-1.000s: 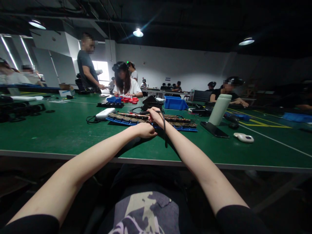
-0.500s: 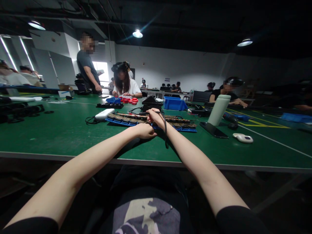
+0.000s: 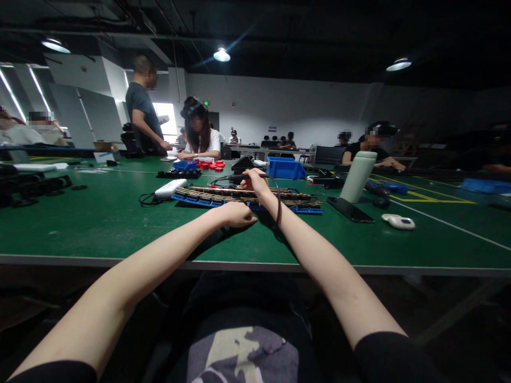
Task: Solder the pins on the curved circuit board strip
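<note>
A long, slightly curved blue frame (image 3: 199, 200) lies on the green table, carrying rows of thin tan and dark strips (image 3: 287, 201). My left hand (image 3: 238, 214) is closed against its near edge. What its curled fingers hold, if anything, is hidden. My right hand (image 3: 255, 183) is just above the strips, fingers wrapped round a black pen-shaped corded tool (image 3: 238, 179). The tool's working end cannot be made out. From its back end a black cable (image 3: 278, 194) loops down beside my right wrist. Thin red and dark wires (image 3: 215, 183) lie behind the strips.
Left of the frame is a white box (image 3: 171, 188) with a dark cord. Behind stand a blue bin (image 3: 285, 168) and red parts (image 3: 209, 166). To the right are a pale green bottle (image 3: 358, 178), a phone (image 3: 350, 209) and a white case (image 3: 399, 222). Other people work further off.
My right hand has risen a little with the tool, and the cable's loop has swung right. My left hand stays in place. The standing person's head has turned.
</note>
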### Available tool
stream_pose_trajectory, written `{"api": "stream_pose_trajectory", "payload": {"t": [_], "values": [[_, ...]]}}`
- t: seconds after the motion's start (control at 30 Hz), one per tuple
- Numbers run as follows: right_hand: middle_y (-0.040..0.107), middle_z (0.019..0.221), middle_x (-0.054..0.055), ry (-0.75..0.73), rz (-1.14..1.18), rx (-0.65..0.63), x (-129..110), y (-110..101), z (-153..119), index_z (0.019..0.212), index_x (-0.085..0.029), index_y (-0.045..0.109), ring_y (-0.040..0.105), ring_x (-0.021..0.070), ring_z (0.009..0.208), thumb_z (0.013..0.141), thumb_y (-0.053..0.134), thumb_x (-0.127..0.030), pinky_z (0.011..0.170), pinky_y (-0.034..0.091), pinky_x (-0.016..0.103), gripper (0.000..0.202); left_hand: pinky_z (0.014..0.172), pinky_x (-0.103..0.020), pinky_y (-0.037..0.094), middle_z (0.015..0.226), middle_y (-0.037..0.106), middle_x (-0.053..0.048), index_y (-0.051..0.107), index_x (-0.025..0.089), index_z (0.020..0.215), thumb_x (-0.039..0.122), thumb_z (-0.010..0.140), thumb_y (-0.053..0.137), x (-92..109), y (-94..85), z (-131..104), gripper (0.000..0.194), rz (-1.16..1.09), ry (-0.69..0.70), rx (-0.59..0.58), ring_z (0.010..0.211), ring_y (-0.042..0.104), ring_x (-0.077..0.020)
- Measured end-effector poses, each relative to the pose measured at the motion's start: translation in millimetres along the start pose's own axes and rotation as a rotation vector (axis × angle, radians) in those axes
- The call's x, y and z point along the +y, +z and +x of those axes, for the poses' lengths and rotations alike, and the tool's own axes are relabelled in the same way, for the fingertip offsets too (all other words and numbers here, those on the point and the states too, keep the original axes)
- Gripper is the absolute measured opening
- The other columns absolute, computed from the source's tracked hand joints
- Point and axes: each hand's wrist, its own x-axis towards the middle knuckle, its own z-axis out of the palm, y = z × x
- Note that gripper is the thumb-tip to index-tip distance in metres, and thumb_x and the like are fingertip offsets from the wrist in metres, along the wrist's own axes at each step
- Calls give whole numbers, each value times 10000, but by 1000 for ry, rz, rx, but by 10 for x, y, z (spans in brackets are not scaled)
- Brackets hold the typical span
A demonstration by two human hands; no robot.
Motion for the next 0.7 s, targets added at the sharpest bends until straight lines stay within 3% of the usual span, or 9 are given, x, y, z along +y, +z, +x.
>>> {"api": "stream_pose_trajectory", "payload": {"t": [0.2, 0.43, 0.7], "values": [[572, 499, -48, -57, 58, 25, -126, -69, -16, 754, -195, 538, 558, 79, 463, 906, 517, -299, 537, 474, 167, 185, 586, -267, 399, 784, 725, -93, 725, 179, 788, 465, 959, 368, 27, -35, -24, 488, 15, 12, -6, 678, 654, -200], [542, 504, -63, -20, -19, 65, 2, 53, -96, 751, -198, 498, 523, 70, 441, 894, 497, -223, 485, 437, 149, 145, 624, -272, 451, 798, 727, -102, 727, 168, 790, 444, 958, 376, -13, 21, 8, 477, -2, 33, 8, 691, 668, -210], [508, 538, -92, -141, -79, 60, 188, 224, -270, 902, -226, 518, 555, 79, 499, 884, 485, -222, 500, 427, 154, 37, 901, -296, 502, 1180, 701, -92, 697, 179, 1127, 315, 925, 451, -55, 94, 36, 346, -73, 28, 36, 1054, 664, -246]]}}
